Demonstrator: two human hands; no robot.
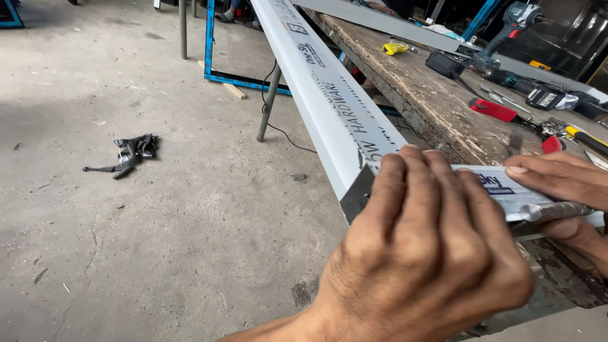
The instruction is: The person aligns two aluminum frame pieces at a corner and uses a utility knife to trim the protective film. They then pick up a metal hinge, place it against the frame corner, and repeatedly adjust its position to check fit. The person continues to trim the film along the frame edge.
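Pressing flat, fingers together, the left hand (424, 253) pins the white profile (335, 107) lower right; right hand (557, 190) pinches a metal rod (557, 210). Slippage risked at the cut corner.

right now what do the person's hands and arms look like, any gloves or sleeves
Both hands are bare: no gloves, rings or watch show. The left hand leads into a bare forearm with no sleeve in view. Only the fingers of the right hand show, with short nails; its arm is out of frame.
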